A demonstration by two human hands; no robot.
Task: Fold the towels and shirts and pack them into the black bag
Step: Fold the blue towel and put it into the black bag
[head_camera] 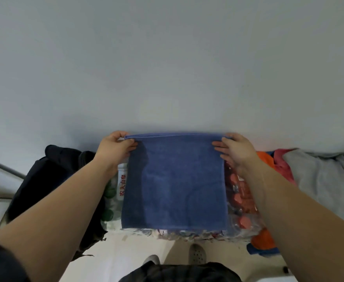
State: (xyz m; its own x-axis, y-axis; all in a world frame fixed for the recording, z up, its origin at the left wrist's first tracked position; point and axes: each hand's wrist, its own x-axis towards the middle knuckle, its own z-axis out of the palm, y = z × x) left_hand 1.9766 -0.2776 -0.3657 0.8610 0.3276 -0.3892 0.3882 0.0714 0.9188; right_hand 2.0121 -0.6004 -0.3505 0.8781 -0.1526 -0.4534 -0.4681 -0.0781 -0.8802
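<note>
**Blue towel held up by its top corners**

While both arms reached forward from the bottom of the frame, the left hand [115, 146] pinched the top left corner of the blue towel [174, 184] and the right hand [235, 150] pinched the top right corner, fingers closed on the doubled upper edge. That edge ran level between the two hands at mid-frame, and the cloth hung flat and square below it, its lower hem near the bottom centre.

Behind the towel, shrink-wrapped packs of bottles [241, 200] stood on the floor, red caps showing to its right and a label with red characters to its left. To the left of centre slumped the black bag [51, 180], dark and soft. At the right edge lay a heap of clothes: a grey garment [321, 180] with pink and orange fabric [268, 161] beside it.

A plain pale wall [167, 58] filled the whole upper half of the frame. Pale floor [126, 257] showed at bottom centre, along with the person's grey perforated shoe [196, 254].
</note>
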